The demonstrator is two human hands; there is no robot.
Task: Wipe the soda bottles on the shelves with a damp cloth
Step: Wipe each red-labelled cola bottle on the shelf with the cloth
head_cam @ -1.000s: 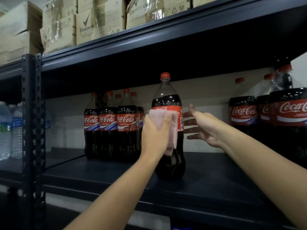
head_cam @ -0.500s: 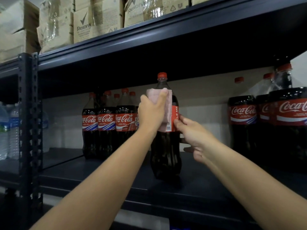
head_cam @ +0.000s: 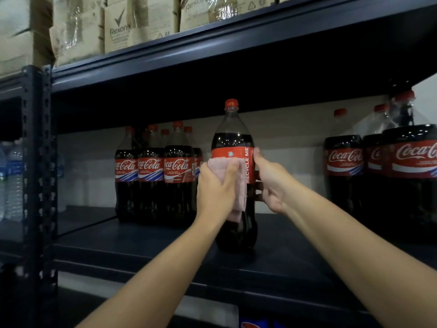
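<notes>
Soda bottle (head_cam: 233, 147) between cloth-pressing left grip (head_cam: 216, 188), right grip (head_cam: 272, 185).

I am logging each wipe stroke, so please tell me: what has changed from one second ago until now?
The left hand carried the pink cloth up to the bottle's shoulder, then back down onto the label. The right hand, open beside the lone bottle at first, took hold of its right side. The bottle stayed upright on the shelf; the bottle groups at left and right did not move.
</notes>
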